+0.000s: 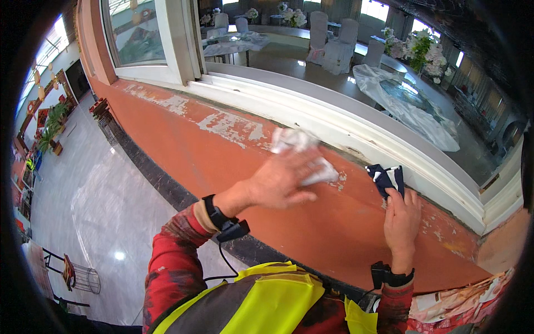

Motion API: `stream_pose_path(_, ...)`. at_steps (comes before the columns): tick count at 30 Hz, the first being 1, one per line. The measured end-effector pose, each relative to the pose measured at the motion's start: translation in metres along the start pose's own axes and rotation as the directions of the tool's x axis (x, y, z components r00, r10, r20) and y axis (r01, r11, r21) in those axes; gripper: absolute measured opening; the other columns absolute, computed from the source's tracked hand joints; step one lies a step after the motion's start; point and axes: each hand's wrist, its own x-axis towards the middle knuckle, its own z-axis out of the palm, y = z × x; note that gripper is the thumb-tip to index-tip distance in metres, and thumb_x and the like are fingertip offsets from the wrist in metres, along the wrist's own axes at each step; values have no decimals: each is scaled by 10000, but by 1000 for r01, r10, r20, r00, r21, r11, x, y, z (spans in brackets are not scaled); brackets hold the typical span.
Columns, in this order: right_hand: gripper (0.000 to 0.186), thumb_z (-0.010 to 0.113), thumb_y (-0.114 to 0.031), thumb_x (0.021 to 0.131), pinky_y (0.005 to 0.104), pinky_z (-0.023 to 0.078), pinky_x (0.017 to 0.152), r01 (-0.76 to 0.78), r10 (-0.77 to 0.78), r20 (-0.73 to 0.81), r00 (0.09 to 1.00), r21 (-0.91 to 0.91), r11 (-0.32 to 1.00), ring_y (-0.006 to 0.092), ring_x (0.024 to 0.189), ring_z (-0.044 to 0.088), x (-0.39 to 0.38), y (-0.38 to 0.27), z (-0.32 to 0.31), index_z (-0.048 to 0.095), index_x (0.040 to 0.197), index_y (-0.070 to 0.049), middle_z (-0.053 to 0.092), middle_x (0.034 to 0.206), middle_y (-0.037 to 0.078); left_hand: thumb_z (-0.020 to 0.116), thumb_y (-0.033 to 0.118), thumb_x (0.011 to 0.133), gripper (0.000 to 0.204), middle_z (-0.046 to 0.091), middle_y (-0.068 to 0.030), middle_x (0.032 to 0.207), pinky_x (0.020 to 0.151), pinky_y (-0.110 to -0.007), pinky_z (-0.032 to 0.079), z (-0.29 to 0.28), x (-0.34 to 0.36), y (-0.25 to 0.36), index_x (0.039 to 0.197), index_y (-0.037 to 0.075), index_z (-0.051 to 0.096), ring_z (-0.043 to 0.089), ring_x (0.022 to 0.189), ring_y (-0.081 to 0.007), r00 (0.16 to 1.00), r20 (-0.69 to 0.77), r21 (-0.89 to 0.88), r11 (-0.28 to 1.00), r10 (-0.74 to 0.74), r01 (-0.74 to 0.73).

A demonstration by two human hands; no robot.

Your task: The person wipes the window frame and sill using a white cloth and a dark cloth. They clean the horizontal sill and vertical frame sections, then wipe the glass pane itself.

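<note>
My left hand (283, 179), slightly smeared by motion, lies over a crumpled white cloth (297, 140) and presses it against the orange-painted sill (222, 156). Part of the cloth sticks out beyond the fingertips and part shows beneath the palm. To the right, my right hand (401, 220) grips a folded dark blue and white cloth (386, 179) between thumb and fingers. That cloth rests where the sill meets the white window frame (334, 125). Worn patches of paint (231, 127) show grey along the sill.
Beyond the window opening stand covered chairs (340, 44), a table with a sheer white cover (384, 92) and flower arrangements (425, 53). A glazed sash (136, 33) stands at the left. Below lie a dark stone ledge (167, 186) and a pale tiled floor (105, 206). Patterned fabric (461, 306) hangs at the lower right.
</note>
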Motion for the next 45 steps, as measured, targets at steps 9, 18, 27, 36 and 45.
stream_pose_path(9, 224, 584, -117, 937, 504, 434, 927, 20, -21, 41, 999, 30, 999, 396, 1078, 554, 2, 5, -5, 683, 1128, -58, 630, 1093, 175, 562, 244, 996, 338, 568, -201, 1346, 1030, -497, 439, -58, -102, -196, 1296, 155, 689, 539, 1211, -403, 795, -234, 169, 782, -560, 600)
stream_pose_path(18, 254, 583, -114, 941, 518, 428, 961, 29, -36, 85, 996, 77, 997, 401, 1117, 550, 1, 8, -3, 654, 1171, -34, 627, 1153, 193, 506, 358, 1043, 510, 458, -262, 1490, 1149, -508, 352, -28, -60, -121, 1478, 94, 489, 407, 1403, -439, 903, -39, 311, 853, -428, 418)
stream_pose_path(27, 258, 606, -131, 929, 512, 446, 969, 167, -201, 144, 969, 220, 961, 402, 1123, 565, 17, -18, 6, 655, 1157, -23, 633, 1141, 226, 635, 383, 964, 616, 371, -245, 1570, 1195, -536, 271, 0, 40, 33, 1483, 91, 479, 349, 1454, -429, 979, 179, -71, 994, 101, -89)
stream_pose_path(36, 212, 597, -185, 943, 456, 395, 1015, 266, -267, 19, 964, 32, 963, 274, 1201, 593, -16, 77, -18, 720, 1067, -66, 681, 1222, 128, 716, 237, 901, 603, 414, -209, 1557, 1180, -502, 321, 1, 51, 35, 1462, 129, 522, 383, 1437, -409, 975, 192, -184, 980, 110, -74)
stream_pose_path(45, 296, 534, -222, 1011, 514, 468, 898, -480, 481, -167, 861, 45, 876, 437, 1000, 605, -107, 218, -88, 735, 1002, -5, 672, 978, 261, 659, 269, 956, 566, 403, -199, 1573, 1211, -501, 281, 24, 85, 60, 1481, 125, 504, 351, 1472, -378, 934, 187, -179, 945, 304, -272)
